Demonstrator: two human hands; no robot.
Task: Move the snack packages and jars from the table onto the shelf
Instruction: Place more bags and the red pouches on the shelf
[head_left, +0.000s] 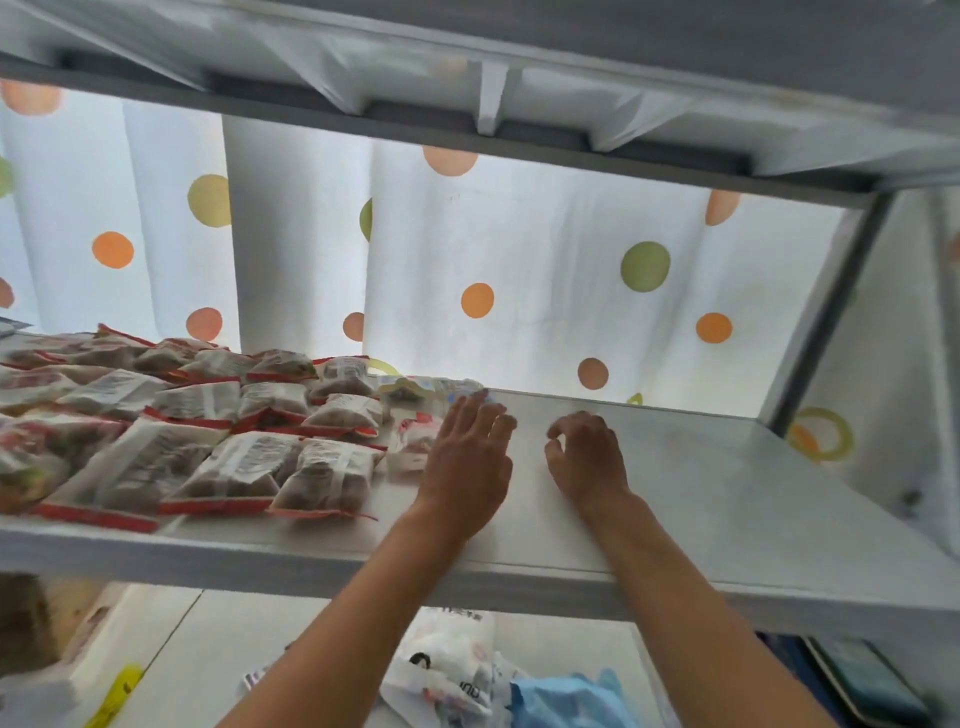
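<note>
Over a dozen snack packages (291, 467) lie flat in rows on the shelf (701, 493); left hand (467, 467) flat and empty, right hand (587, 457) loosely curled, empty.

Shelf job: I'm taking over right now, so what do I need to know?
Left hand: flat and open on the shelf, fingertips by a white packet; no grip on anything.
Right hand: loosely curled over bare shelf, empty.
Done: many snack packages lie in rows on the shelf's left half.
Left: the right half is bare. No jars visible on the shelf. Bags lie below; the table's contents cannot be told.
</note>
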